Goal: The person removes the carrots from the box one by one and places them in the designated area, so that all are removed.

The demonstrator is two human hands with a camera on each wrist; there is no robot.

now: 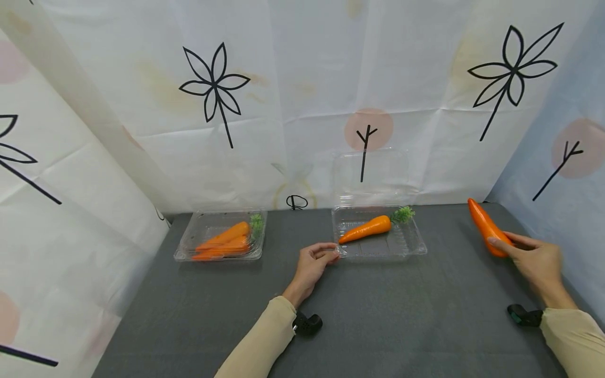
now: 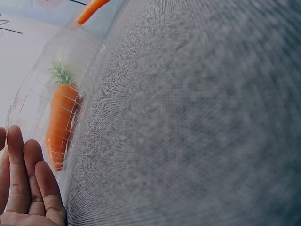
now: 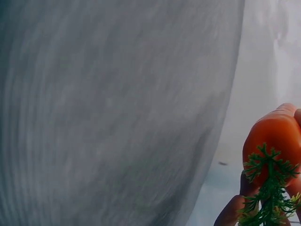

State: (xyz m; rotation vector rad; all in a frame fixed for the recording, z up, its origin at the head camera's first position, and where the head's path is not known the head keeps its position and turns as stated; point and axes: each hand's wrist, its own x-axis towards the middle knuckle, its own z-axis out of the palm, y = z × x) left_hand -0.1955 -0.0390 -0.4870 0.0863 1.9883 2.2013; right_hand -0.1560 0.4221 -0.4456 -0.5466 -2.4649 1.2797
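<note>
My right hand (image 1: pixel 534 257) holds an orange toy carrot (image 1: pixel 488 226) by its thick end, over the right side of the table, with the narrow tip pointing up and left. In the right wrist view, the carrot's green leafy top (image 3: pixel 269 188) hangs among the fingers. My left hand (image 1: pixel 314 265) has its fingertips at the front left corner of a clear plastic box (image 1: pixel 406 247). Fairly straight, side-by-side fingers (image 2: pixel 18 183) show in the left wrist view. Inside this box lies another carrot (image 1: pixel 366 229), its green top toward the back right. The transparent lid (image 1: pixel 371 173) stands raised behind.
To the left on the dark grey table (image 1: pixel 264 315) sits a second clear box (image 1: pixel 184 247), its lid down over several carrots (image 1: pixel 227 244). White patterned cloth (image 1: pixel 293 79) hangs behind the table and at the left; a bluish stretch (image 1: pixel 557 157) borders the right side.
</note>
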